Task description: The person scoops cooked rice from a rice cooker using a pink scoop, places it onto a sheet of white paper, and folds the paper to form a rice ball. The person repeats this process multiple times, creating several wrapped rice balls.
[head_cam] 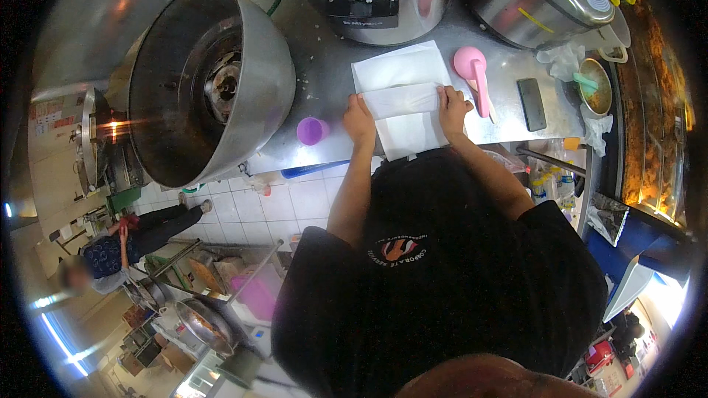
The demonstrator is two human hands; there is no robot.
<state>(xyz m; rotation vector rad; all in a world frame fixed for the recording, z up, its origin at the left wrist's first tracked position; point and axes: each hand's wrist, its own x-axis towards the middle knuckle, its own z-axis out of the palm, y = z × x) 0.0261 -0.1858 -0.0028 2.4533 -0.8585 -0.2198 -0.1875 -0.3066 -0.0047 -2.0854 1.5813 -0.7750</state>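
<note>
White paper sheets [406, 69] lie on the steel counter [337, 74] before me, their near end reaching my black shirt. My left hand [359, 120] pinches the left edge of a folded strip of the paper. At the strip's right end, my right hand [453, 110] grips the edge between thumb and fingers. A pink scoop [470, 63] with its handle towards me lies just right of the paper, partly over a pale utensil. To the left of my left hand stands a purple cup [312, 131].
A large metal drum-like vessel [265, 72] stands left. Beyond the paper is a rice cooker [387, 16] holding rice; another cooker [509, 11] is at the back right. A phone [531, 105] and a bowl [600, 91] lie right. Another person [105, 254] stands at the far left.
</note>
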